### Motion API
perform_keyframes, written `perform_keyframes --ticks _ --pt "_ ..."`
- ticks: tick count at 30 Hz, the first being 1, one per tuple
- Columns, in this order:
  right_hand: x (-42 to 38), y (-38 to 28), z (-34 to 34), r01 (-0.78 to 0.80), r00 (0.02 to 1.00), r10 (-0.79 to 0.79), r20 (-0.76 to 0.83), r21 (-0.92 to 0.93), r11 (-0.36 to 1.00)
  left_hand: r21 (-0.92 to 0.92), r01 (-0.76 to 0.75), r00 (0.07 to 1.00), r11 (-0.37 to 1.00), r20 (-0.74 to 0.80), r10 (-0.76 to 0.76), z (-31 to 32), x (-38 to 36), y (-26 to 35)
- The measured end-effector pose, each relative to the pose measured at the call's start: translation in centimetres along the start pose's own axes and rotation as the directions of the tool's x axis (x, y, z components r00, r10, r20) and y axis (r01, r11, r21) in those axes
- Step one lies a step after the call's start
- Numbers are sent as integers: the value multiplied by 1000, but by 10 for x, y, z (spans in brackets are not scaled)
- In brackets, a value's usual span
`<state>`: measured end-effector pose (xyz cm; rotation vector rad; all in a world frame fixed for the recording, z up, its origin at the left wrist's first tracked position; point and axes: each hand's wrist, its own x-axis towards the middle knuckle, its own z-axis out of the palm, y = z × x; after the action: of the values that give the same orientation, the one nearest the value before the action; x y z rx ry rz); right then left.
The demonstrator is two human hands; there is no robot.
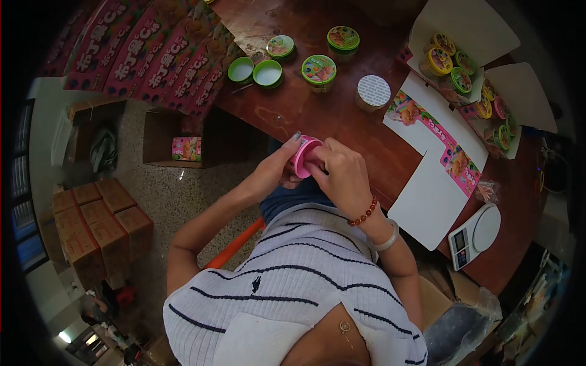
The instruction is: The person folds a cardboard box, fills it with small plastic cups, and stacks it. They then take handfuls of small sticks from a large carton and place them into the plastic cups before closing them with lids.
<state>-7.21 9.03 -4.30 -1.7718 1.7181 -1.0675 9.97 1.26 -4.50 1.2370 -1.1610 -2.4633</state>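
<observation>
A round pink plastic lid (299,163) is held up in front of my lap, its hollow side tilted toward my right. My left hand (278,171) grips its outer edge, thumb along the upper rim. The curled fingers of my right hand (343,168) reach into the lid and press against its inside; their tips are partly hidden. Beyond my hands on the table stand several small tubs, among them a green-lidded tub (318,70) and a tub with a white patterned top (373,91). Two green lids (267,73) lie hollow side up.
A flat unfolded carton (427,207) and a white kitchen scale (479,235) lie on my right. Open boxes of tubs (455,79) stand at the back right. Printed pink cartons (152,55) are stacked at the left, with brown boxes (101,226) on the floor.
</observation>
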Motion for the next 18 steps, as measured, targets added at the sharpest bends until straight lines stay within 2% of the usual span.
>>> perform_keyframes --ticks 5,10,18 --pt "-1 5 4 26 1000 -26 -7 -4 1000 -49 47 999 998 -20 -48 1 3 -2" --pt "-1 7 3 -24 998 23 66 16 1000 -54 49 999 997 -8 -50 0 5 -1" --pt "-4 12 6 -23 1000 21 16 115 993 -52 26 999 998 -19 -27 1 5 0"
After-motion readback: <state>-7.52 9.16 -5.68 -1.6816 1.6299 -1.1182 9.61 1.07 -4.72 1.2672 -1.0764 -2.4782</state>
